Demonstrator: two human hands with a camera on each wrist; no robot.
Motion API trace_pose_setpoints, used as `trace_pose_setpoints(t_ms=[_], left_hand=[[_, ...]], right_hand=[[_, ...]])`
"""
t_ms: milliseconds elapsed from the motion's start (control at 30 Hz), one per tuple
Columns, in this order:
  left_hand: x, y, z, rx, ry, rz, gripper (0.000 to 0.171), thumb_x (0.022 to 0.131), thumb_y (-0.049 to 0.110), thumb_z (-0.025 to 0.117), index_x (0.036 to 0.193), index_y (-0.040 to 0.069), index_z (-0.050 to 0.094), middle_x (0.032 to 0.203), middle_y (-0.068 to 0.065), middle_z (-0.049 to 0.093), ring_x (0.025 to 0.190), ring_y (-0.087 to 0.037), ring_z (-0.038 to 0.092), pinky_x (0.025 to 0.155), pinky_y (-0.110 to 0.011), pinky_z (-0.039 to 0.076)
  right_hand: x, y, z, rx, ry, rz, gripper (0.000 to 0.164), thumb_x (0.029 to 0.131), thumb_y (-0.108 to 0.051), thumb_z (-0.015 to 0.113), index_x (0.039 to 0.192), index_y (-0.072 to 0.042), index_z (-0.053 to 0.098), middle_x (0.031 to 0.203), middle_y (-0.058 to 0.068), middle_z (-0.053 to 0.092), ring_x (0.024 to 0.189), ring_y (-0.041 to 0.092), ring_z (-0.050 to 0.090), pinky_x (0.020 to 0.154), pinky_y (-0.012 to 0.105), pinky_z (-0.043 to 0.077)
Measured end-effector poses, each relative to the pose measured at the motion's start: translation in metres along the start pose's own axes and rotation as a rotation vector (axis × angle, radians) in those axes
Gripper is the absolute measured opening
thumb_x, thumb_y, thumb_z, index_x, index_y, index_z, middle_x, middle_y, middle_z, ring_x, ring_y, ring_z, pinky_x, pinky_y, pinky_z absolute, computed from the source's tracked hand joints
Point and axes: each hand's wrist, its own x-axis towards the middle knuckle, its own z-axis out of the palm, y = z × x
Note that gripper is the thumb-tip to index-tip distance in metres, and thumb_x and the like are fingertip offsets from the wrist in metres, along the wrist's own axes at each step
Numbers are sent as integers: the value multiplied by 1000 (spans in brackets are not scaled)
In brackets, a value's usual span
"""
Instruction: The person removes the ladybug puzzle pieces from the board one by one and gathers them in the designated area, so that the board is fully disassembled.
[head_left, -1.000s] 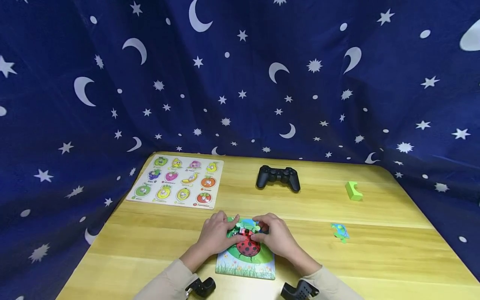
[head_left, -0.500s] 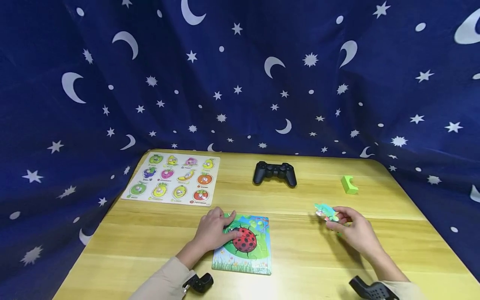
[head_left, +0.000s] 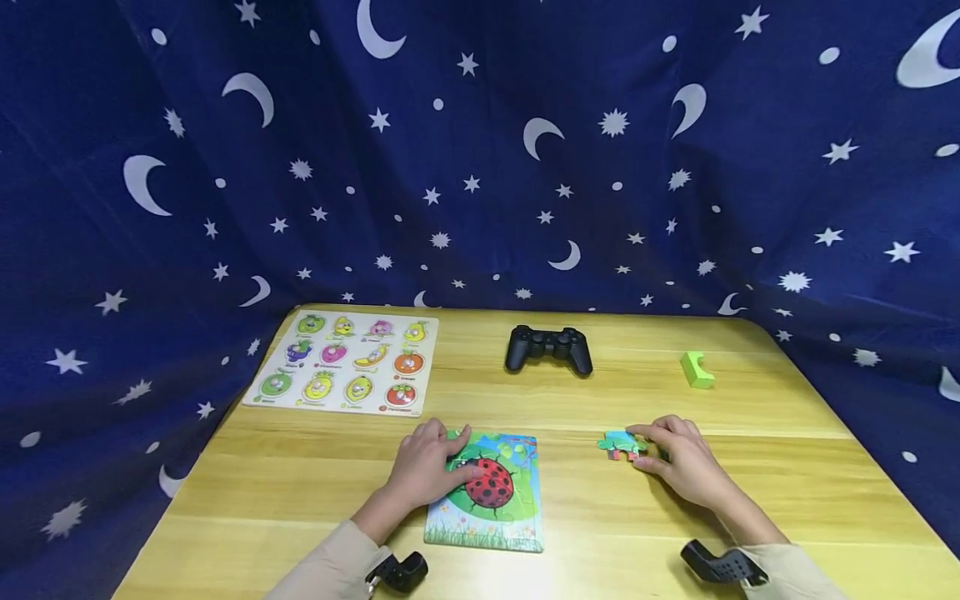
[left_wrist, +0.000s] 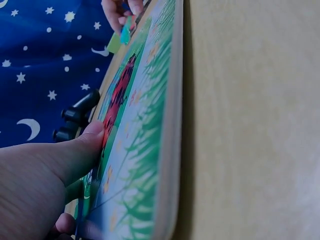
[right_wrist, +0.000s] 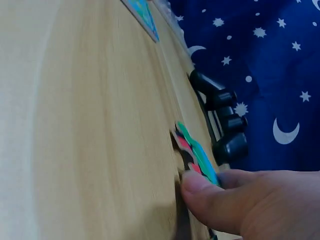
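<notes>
Ladybug puzzle [head_left: 491, 492], straight-edged, red bug on green leaf, is set flat on tabletop [head_left: 330, 467], its left edge held by L hand [head_left: 425, 462], thumb & index spread, w/ room btwn it & R hand [head_left: 684, 462], by whose fingers a small blue-green pc [head_left: 621, 442] is pinched.

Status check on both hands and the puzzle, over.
Left hand rests on ladybug puzzle. Right hand pinches loose piece, off to the puzzle's right. Nothing seen between piece and puzzle; game controller and green block farther back.

Red, black-spotted ladybird puzzle [head_left: 491, 487]; blue, green and red piece [head_left: 621, 442]; black controller [head_left: 549, 347]; white-starred navy curtain [head_left: 491, 142]
</notes>
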Motion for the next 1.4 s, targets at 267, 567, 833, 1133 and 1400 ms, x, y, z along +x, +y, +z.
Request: trace_pose_setpoints(t_ms=[267,567,833,1133,1400], left_hand=[[0,0,1,-7,2,-3,69,82,60,68,137,20,59,85,4,32,78,-13,28,69,-28,22],[0,-1,0,-27,-3,-18,68,82,58,69,137,19,59,84,4,31,78,-13,27,70,-28,22],[-1,-1,1,-15,-12,-11,69,82,59,69,138,19,59,85,3,31,78,-13,28,69,-28,23],[-4,0,3,-14,-9,1,69,83,61,67,137,19,59,85,4,32,77,-12,28,69,-27,22],[-1,-2,3,-3,-4,1,69,83,62,66,138,20,58,86,4,32,78,-13,27,70,-28,22]], right_hand=[[0,1,2,19,-9,20,43,74,-19,83,116,-15,72,97,4,52,91,24,42,76,38,27],[5,0,-5,45,-94,81,46,75,-26,83,119,-18,72,94,3,50,87,21,38,74,36,24],[2,2,-10,0,-164,138,47,75,-28,84,119,-18,71,95,4,51,86,21,40,71,36,26],[-4,8,-13,-34,-201,159,47,75,-29,83,119,-18,72,92,2,53,85,20,42,68,33,27],[-1,10,-20,-5,-181,174,52,77,-27,82,125,-13,68,93,4,54,85,20,43,70,32,27]])
